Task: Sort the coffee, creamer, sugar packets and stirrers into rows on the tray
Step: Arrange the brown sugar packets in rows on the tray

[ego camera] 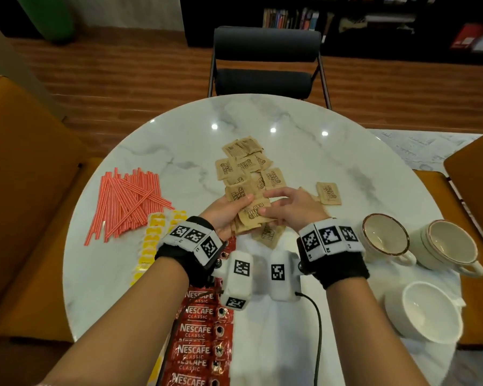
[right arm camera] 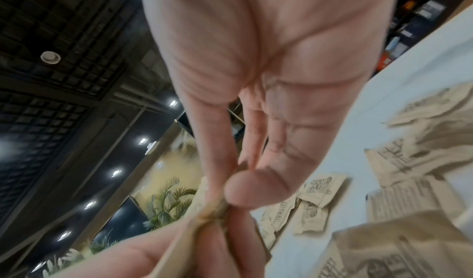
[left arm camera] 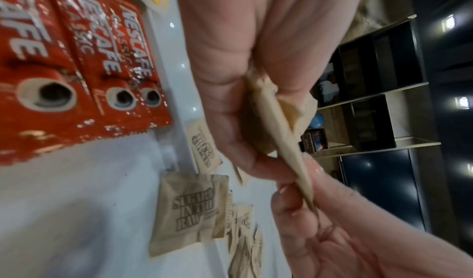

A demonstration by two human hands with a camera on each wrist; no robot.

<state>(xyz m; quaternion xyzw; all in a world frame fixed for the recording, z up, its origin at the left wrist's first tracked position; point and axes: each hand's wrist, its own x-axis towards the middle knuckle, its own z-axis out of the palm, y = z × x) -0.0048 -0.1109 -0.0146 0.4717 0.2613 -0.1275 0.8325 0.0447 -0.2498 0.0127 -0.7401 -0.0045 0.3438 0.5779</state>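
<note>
Both hands on a small stack of brown sugar packets point(ego camera: 253, 215), held just above the table centre, near edge of the loose sugar pile point(ego camera: 246, 165). Left hand point(ego camera: 226, 215) cups the stack from the left, thumb on top, fingers curled under. Right hand point(ego camera: 292, 206) pinches the right edge of the same stack: thumb and fingers together on the paper; the right wrist view shows the thumb point(right arm camera: 256, 189) pressed on the packet edge. In the left wrist view the stack point(left arm camera: 279, 124) is edge-on, clamped in the left palm.

Loose pile runs from the hands toward the far side; one stray sugar packet point(ego camera: 328, 193) lies right of it, apart. More packets lie flat under the hands.

Red-striped stirrers point(ego camera: 129, 201) heaped at left. Yellow packets point(ego camera: 151, 240) in a strip just near of them. Red Nescafe coffee sticks point(ego camera: 198, 330) in a column at near centre, under the left wrist.

Three white cups point(ego camera: 385, 238) at right. All on a round marble table point(ego camera: 304, 151). No tray visible that I can tell. Black chair point(ego camera: 267, 62) at far side.
</note>
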